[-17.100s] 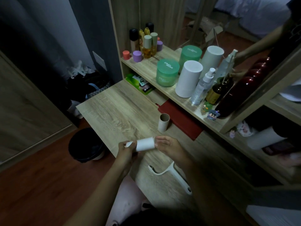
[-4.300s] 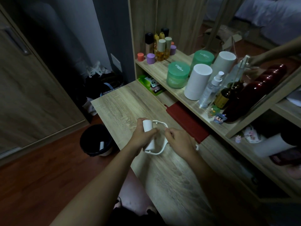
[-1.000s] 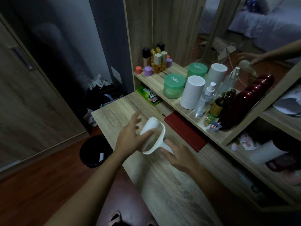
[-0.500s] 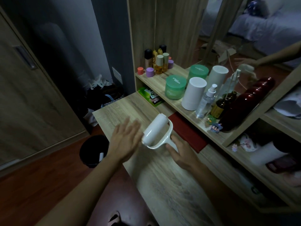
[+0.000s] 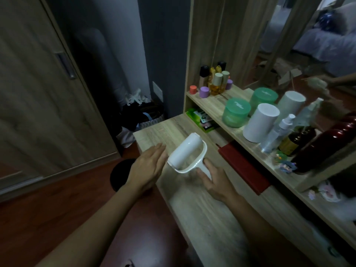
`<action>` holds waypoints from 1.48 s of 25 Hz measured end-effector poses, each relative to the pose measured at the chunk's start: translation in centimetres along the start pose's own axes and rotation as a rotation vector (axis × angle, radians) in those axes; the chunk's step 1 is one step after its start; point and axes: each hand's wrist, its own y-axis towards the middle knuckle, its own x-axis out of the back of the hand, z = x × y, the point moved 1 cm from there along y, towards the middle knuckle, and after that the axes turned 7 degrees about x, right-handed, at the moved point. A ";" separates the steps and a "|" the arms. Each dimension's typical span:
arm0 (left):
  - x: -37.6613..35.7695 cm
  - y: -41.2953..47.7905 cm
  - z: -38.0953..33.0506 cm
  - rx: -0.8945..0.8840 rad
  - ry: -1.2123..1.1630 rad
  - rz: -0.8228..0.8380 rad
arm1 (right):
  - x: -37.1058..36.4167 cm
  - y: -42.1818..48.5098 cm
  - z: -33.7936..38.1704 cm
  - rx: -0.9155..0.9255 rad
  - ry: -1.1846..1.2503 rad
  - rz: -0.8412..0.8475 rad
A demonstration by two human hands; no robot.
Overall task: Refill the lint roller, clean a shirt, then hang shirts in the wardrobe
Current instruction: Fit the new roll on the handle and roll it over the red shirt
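Wood-grain desk (image 5: 202, 212) lies under my right hand (image 5: 213, 180), fingers wrapped round the handle of the lint roller (image 5: 187, 157), its white roll (image 5: 183, 149) angled up beyond my grip. My left hand (image 5: 148, 166) is flat, fingers straight, just beside the roll. If the roll isn't fully seated, it may slip out toward the bin (image 5: 118, 176), left of and below my grip; its sticky sheet could catch my palm.

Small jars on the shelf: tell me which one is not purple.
The orange-red jar, leftmost on the shelf. Its neighbour and the far jar by the bottles are purple.
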 end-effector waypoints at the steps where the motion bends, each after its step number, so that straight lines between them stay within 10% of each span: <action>1: 0.9 0.1 1.9 0.084 -0.033 -0.019 | -1.4 1.4 0.7 0.007 -0.001 0.004; 12: 15.1 2.8 30.3 0.337 0.071 -0.124 | -21.8 21.7 11.1 0.028 -0.016 0.074; 37: 15.6 39.1 61.5 -0.296 0.888 0.248 | -35.0 58.8 9.3 -0.178 0.134 -0.366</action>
